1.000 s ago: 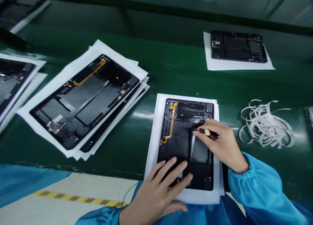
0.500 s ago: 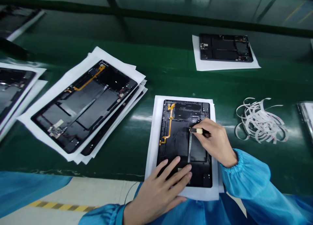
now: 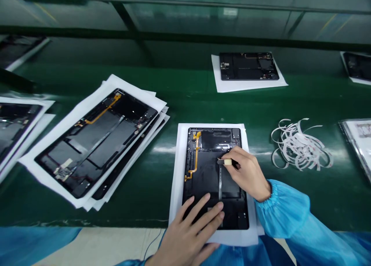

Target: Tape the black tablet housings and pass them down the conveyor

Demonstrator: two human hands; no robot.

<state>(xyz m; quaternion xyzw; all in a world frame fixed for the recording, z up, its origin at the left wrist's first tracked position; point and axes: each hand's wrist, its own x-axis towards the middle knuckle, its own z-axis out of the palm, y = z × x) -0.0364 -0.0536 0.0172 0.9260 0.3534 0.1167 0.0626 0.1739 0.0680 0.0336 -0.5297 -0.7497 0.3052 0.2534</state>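
In front of me a black tablet housing (image 3: 204, 171) lies open-side up on a white sheet (image 3: 175, 173). An orange flex cable (image 3: 196, 154) runs down its left side, and a grey ribbon cable (image 3: 220, 181) runs lengthwise near its middle. My left hand (image 3: 193, 231) rests with fingers spread across the lower left of the housing. Pinched in my right hand (image 3: 246, 171) is a small tool (image 3: 227, 162) with a dark flat tip and a cream-coloured grip. Its tip is at the upper end of the ribbon cable; whether it touches cannot be made out.
Left of me is a stack of similar housings (image 3: 98, 138) between white sheets. One more housing (image 3: 249, 67) lies farther back. A tangle of white strips (image 3: 301, 146) is on the right, beside a clear-edged tray or case (image 3: 358, 142). Part of a blue sleeve (image 3: 34, 244) shows lower left.
The whole view has shifted, so the table things appear lower and mostly farther left. The tool's tip stays around the ribbon cable's upper end; my left hand keeps its place on the housing.
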